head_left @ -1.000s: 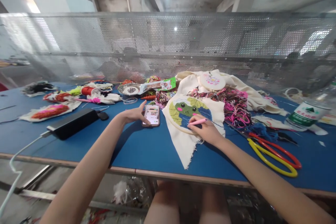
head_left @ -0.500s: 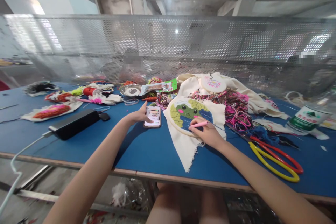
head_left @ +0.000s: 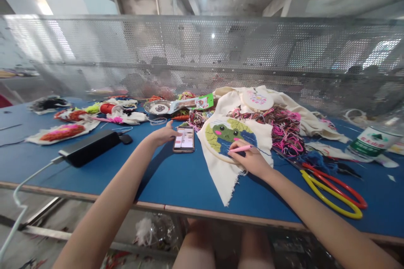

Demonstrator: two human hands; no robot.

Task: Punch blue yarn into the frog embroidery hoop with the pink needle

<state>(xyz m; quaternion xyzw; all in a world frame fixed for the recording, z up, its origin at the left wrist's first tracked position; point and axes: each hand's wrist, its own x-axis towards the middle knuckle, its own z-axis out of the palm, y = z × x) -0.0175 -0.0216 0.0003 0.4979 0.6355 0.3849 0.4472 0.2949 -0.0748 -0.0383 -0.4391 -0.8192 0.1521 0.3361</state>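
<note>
My left hand [head_left: 162, 135] lies on the blue table with its thumb on the edge of a phone [head_left: 184, 139] whose screen is lit. The fingers are loosely curled beside the phone. My right hand [head_left: 250, 157] is closed on a pink punch-needle pen [head_left: 239, 149], and it rests on a cream cloth in an embroidery hoop [head_left: 227, 136] that shows a green frog on blue. The pen's tip points at the blue patch of the picture.
A tangle of pink and mixed yarn [head_left: 282, 126] lies behind the hoop, with a second hoop [head_left: 258, 99] on cream fabric. Red and yellow scissors [head_left: 331, 190] are at the right, a plastic bottle [head_left: 372, 138] beyond. A black power bank [head_left: 90, 147] with cable, a metal dish [head_left: 157, 107] and finished pieces [head_left: 61, 132] sit left. A perforated metal screen [head_left: 202, 54] backs the table.
My left thumb has slid from the phone's screen to its left edge, and the screen picture has changed. My right hand and the pen have barely moved.
</note>
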